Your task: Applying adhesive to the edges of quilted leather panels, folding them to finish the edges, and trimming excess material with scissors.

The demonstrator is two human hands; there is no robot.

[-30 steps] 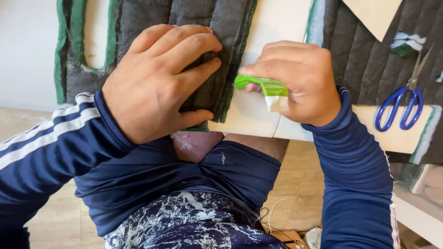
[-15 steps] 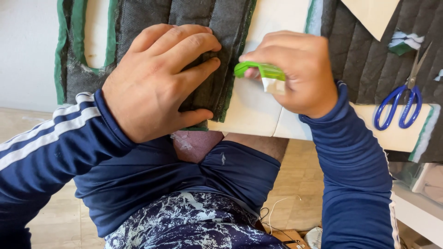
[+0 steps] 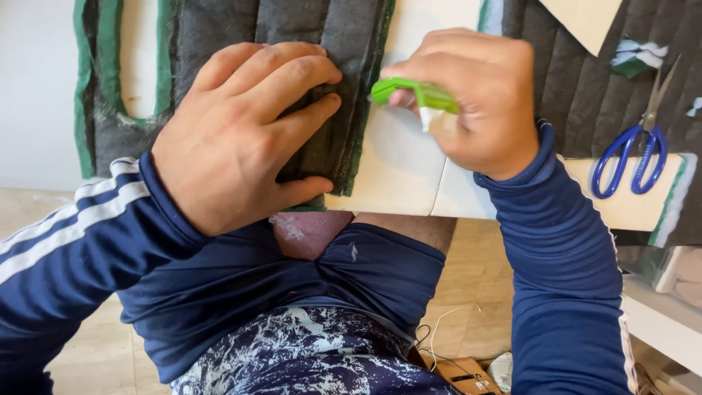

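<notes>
In the head view we press our left hand (image 3: 234, 139), fingers spread flat, on the dark quilted fabric (image 3: 307, 44) at the counter (image 3: 398, 168) edge. Our right hand (image 3: 475, 99) curls its fingers tight around a green cutter (image 3: 409, 91) just beside the fabric's green-trimmed edge. Blue scissors (image 3: 632, 157) lie well apart.

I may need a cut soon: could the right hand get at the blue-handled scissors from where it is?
Probably yes, but not straight away. The scissors lie uncovered on the white board edge to the right of the right hand, with nothing between. The fingers are closed on a small green tool, which would have to go down first.
</notes>
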